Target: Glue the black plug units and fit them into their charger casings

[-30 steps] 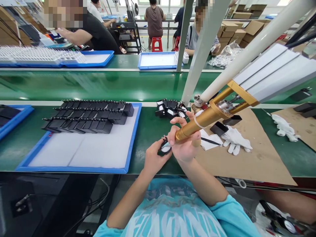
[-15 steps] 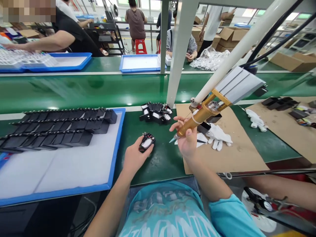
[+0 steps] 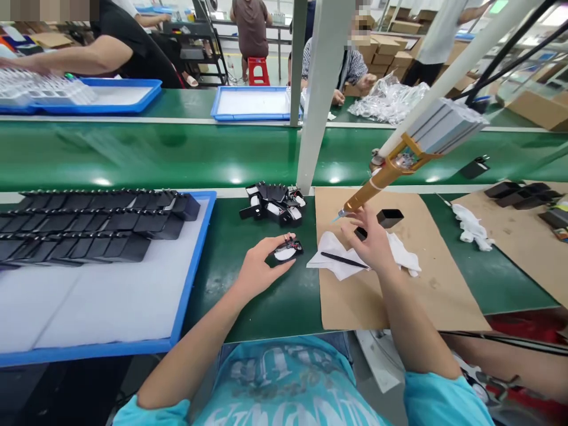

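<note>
My left hand [image 3: 261, 263] grips a small black device part [image 3: 286, 251] with a white pad and fine wires, low over the green bench. My right hand [image 3: 375, 239] is at the brown sheet, thumb and fingers apart. A black casing [image 3: 361, 234] shows between them; I see no firm grip on it. Just above those fingers hangs a gold dispensing gun [image 3: 373, 188] with a thin pale-blue tip. Another open black casing [image 3: 390, 218] lies right beside the hand. Black tweezers [image 3: 341, 259] rest on a white cloth [image 3: 328, 245] below it.
Rows of black casings [image 3: 106, 222] fill the back of a blue-rimmed tray [image 3: 195, 260] at left. Several similar device parts [image 3: 275, 203] are piled behind my left hand. A metal post [image 3: 313, 106] rises beyond the bench. Across the green belt [image 3: 177, 154], co-workers sit and stand.
My right hand has let go of the dispensing gun and moved right to the black casing. The gun has swung up and right. My left hand has carried the device part slightly right.
</note>
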Motion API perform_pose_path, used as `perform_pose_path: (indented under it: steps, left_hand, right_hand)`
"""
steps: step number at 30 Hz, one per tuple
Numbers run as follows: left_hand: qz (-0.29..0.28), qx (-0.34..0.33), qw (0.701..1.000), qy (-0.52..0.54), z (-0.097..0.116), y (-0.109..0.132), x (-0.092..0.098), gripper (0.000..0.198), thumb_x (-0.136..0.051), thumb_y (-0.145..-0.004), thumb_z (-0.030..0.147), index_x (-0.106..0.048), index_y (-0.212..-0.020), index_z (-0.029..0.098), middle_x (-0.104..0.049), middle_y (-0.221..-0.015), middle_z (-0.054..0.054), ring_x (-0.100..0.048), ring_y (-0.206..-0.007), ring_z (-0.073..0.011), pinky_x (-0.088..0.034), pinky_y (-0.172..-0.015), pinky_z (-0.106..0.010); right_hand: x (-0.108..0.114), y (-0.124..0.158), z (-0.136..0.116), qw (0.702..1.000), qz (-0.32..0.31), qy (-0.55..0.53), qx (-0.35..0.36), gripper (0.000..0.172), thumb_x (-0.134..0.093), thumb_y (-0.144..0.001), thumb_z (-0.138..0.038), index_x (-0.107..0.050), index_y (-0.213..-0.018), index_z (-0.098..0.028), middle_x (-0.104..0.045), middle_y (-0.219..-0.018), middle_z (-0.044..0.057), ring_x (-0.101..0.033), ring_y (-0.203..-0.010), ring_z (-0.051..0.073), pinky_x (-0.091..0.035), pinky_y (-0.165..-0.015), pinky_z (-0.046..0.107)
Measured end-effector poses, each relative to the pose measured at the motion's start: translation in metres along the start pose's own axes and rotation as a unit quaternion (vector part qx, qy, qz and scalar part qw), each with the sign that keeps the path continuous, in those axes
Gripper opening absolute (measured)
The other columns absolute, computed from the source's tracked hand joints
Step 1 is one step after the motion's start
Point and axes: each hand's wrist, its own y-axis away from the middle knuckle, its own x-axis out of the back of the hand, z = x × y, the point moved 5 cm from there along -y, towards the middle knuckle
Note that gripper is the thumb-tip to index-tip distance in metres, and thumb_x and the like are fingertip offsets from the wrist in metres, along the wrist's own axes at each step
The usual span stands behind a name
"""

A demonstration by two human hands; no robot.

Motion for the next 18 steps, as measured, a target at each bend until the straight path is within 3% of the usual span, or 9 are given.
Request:
perform_pose_path:
  steps: [2, 5, 8, 10, 14, 18]
  left_hand:
    - [-0.002, 0.031, 0.999, 0.027, -0.006, 0.001, -0.001, 0.044, -0.070, -0.081, 0.030, -0.062, -0.122, 0.020, -0.068, -0.124, -0.008, -0.067, -0.109, -0.0216, -0.053, -0.099, -0.037]
    - [-0.007, 0.084, 0.995, 0.050, -0.013, 0.002, -0.002, 0.046, -0.071, -0.080, 0.032, -0.062, -0.123, 0.020, -0.067, -0.124, -0.008, -0.067, -0.109, -0.0227, -0.053, -0.100, -0.037]
    - [-0.015, 0.120, 0.991, 0.057, -0.015, 0.002, -0.003, 0.046, -0.071, -0.080, 0.033, -0.062, -0.123, 0.020, -0.068, -0.124, -0.008, -0.066, -0.109, -0.0234, -0.053, -0.099, -0.037]
    - [-0.019, 0.126, 0.990, 0.056, -0.015, 0.002, -0.003, 0.045, -0.071, -0.080, 0.033, -0.062, -0.123, 0.020, -0.067, -0.124, -0.008, -0.066, -0.110, -0.0233, -0.053, -0.099, -0.037]
    - [-0.023, 0.135, 0.989, 0.054, -0.014, 0.003, -0.003, 0.045, -0.071, -0.080, 0.033, -0.062, -0.122, 0.019, -0.068, -0.125, -0.007, -0.065, -0.112, -0.0227, -0.051, -0.102, -0.036]
    - [-0.037, 0.160, 0.983, 0.078, -0.014, 0.005, -0.006, 0.046, -0.071, -0.080, 0.034, -0.062, -0.123, 0.020, -0.067, -0.126, -0.006, -0.065, -0.114, -0.0220, -0.054, -0.098, -0.032]
  right_hand:
    - [0.005, 0.005, 0.003, 0.998, -0.008, 0.063, -0.020, 0.052, -0.060, -0.088, -0.039, -0.041, -0.134, -0.025, -0.064, -0.122, 0.009, -0.066, -0.098, 0.021, -0.054, -0.083, 0.038]
    - [0.006, 0.015, 0.000, 0.975, -0.098, 0.197, -0.008, 0.027, -0.058, -0.089, -0.039, -0.055, -0.109, -0.021, -0.068, -0.095, 0.004, -0.063, -0.080, 0.019, -0.047, -0.072, 0.036]
    - [-0.004, 0.027, -0.009, 0.922, -0.215, 0.312, 0.083, 0.013, -0.056, -0.091, -0.032, -0.059, -0.091, -0.019, -0.068, -0.088, 0.004, -0.060, -0.085, 0.022, -0.038, -0.074, 0.037]
    - [-0.012, 0.034, -0.010, 0.887, -0.253, 0.369, 0.116, 0.010, -0.055, -0.092, -0.025, -0.061, -0.089, -0.018, -0.068, -0.086, 0.006, -0.059, -0.084, 0.023, -0.034, -0.073, 0.037]
    - [-0.022, 0.041, -0.008, 0.846, -0.270, 0.441, 0.126, 0.014, -0.051, -0.092, -0.016, -0.063, -0.086, -0.017, -0.065, -0.076, 0.007, -0.057, -0.080, 0.023, -0.029, -0.070, 0.038]
    - [-0.022, 0.041, -0.008, 0.853, -0.259, 0.434, 0.132, 0.018, -0.048, -0.093, -0.014, -0.065, -0.089, -0.016, -0.064, -0.075, 0.007, -0.057, -0.078, 0.024, -0.031, -0.070, 0.038]
